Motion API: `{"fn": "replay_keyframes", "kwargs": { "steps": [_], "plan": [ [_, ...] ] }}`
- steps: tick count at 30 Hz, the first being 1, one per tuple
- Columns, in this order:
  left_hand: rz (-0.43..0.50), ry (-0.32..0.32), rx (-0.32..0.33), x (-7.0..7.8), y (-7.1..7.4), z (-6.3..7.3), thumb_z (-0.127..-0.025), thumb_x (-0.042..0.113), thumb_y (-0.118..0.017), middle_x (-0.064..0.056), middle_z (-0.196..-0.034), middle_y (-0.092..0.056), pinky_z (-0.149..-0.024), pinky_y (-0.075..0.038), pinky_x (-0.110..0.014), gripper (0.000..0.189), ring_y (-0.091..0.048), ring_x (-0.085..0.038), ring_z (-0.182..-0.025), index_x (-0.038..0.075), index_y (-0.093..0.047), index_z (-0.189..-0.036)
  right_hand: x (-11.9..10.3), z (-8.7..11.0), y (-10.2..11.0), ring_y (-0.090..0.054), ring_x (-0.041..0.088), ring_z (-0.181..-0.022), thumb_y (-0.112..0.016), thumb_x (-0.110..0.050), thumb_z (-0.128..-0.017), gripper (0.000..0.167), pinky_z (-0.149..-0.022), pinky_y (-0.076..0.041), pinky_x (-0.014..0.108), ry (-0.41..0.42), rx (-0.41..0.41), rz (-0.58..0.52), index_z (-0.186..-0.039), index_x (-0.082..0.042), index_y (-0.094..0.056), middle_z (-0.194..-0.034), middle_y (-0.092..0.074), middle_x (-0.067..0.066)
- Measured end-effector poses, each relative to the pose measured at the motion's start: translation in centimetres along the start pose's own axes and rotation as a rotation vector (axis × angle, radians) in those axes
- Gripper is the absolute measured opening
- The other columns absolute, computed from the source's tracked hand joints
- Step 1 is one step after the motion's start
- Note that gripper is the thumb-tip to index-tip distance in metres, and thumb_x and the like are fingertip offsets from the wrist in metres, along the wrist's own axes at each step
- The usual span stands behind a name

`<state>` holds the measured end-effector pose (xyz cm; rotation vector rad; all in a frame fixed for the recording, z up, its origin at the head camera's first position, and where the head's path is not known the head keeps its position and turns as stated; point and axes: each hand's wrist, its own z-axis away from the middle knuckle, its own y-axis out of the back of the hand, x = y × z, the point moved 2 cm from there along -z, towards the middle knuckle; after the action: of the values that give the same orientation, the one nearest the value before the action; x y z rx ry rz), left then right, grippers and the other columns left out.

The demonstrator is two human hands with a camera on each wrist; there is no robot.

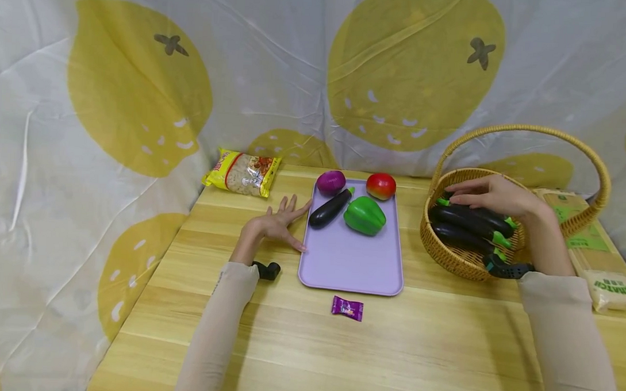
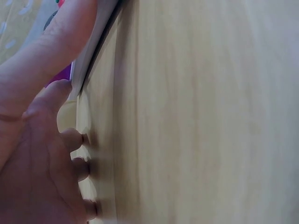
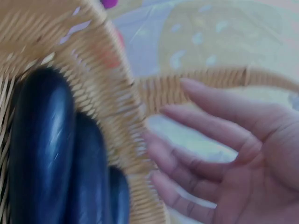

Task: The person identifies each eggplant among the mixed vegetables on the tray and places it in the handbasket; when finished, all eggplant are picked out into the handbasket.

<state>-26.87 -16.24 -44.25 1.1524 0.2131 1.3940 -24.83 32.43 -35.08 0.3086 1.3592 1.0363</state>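
My left hand (image 1: pixel 277 222) is spread at the left edge of a lilac tray (image 1: pixel 352 266), thumb and index finger at its rim. In the left wrist view the other fingertips (image 2: pixel 81 169) rest on the wooden table. On the tray lie a purple onion (image 1: pixel 331 182), an eggplant (image 1: pixel 331 209), a green bell pepper (image 1: pixel 364 216) and a red tomato-like fruit (image 1: pixel 381 186). My right hand (image 1: pixel 499 196) hovers over a wicker basket (image 1: pixel 448 255) with several eggplants (image 3: pixel 44 144) inside. Its fingers are loosely extended and hold nothing in the right wrist view.
A yellow food packet (image 1: pixel 243 173) lies at the back left. In front of the tray is a purple-wrapped candy (image 1: pixel 347 308). The tall basket handle (image 1: pixel 522 128) arches up beside my right hand. Behind the basket lies a long noodle-like package (image 1: pixel 593 251). A lemon-print cloth (image 1: pixel 276 62) hangs behind.
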Motion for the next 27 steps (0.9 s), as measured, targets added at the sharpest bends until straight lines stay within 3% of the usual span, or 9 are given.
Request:
{"fn": "replay_keyframes", "kwargs": {
  "steps": [3, 6, 10, 14, 21, 27],
  "plan": [
    [0.004, 0.001, 0.001, -0.1, 0.0, 0.0, -0.083, 0.05, -0.084, -0.016, -0.168, 0.032, -0.123, 0.021, -0.066, 0.124, 0.034, -0.036, -0.155, 0.035, 0.007, -0.166, -2.0, 0.3, -0.1, -0.07, 0.001, -0.102, -0.06, -0.037, -0.105, 0.044, -0.084, -0.053, 0.015, 0.039, 0.084, -0.001, -0.144, -0.017, -0.063, -0.141, -0.068, 0.009],
    [0.008, 0.0, 0.002, -0.2, 0.0, 0.0, -0.083, 0.049, -0.084, -0.015, -0.168, 0.032, -0.123, 0.022, -0.066, 0.124, 0.034, -0.036, -0.155, 0.034, 0.007, -0.166, -4.4, 0.2, -0.8, -0.068, -0.003, -0.105, -0.062, -0.033, -0.105, 0.039, -0.086, -0.052, 0.012, 0.103, 0.106, -0.045, -0.142, -0.02, -0.065, -0.138, -0.069, 0.007],
    [0.004, 0.001, 0.0, -0.1, 0.0, 0.0, -0.083, 0.05, -0.084, -0.015, -0.169, 0.031, -0.124, 0.021, -0.065, 0.125, 0.034, -0.036, -0.155, 0.035, 0.007, -0.166, -7.4, -0.8, -2.6, -0.067, 0.011, -0.119, -0.064, -0.035, -0.103, 0.039, -0.095, -0.056, 0.029, 0.169, 0.097, -0.072, -0.142, -0.026, -0.064, -0.14, -0.068, 0.003],
    [-0.002, -0.002, 0.005, 0.1, -0.1, 0.0, -0.083, 0.05, -0.083, -0.016, -0.169, 0.03, -0.124, 0.021, -0.065, 0.124, 0.033, -0.036, -0.155, 0.035, 0.007, -0.166, -10.0, -2.8, -4.9, -0.058, 0.027, -0.134, -0.068, -0.034, -0.101, 0.048, -0.111, -0.048, 0.054, 0.258, 0.074, -0.075, -0.147, -0.024, -0.059, -0.149, -0.06, 0.004],
    [0.004, 0.004, 0.008, 0.0, -0.1, 0.0, -0.084, 0.05, -0.083, -0.016, -0.169, 0.03, -0.124, 0.02, -0.065, 0.123, 0.033, -0.036, -0.156, 0.035, 0.007, -0.166, -12.8, -6.6, -9.2, -0.056, 0.029, -0.129, -0.077, -0.026, -0.095, 0.053, -0.105, -0.049, 0.052, 0.425, 0.041, -0.059, -0.145, -0.022, -0.062, -0.148, -0.058, 0.009],
    [-0.003, 0.007, 0.001, 0.1, 0.0, 0.0, -0.084, 0.05, -0.083, -0.016, -0.169, 0.031, -0.123, 0.02, -0.067, 0.123, 0.034, -0.037, -0.155, 0.033, 0.007, -0.166, -14.1, -9.5, -11.8, -0.052, 0.036, -0.141, -0.082, -0.023, -0.09, 0.055, -0.116, -0.044, 0.059, 0.492, 0.01, -0.008, -0.142, -0.015, -0.065, -0.152, -0.056, 0.016]
  ]
}}
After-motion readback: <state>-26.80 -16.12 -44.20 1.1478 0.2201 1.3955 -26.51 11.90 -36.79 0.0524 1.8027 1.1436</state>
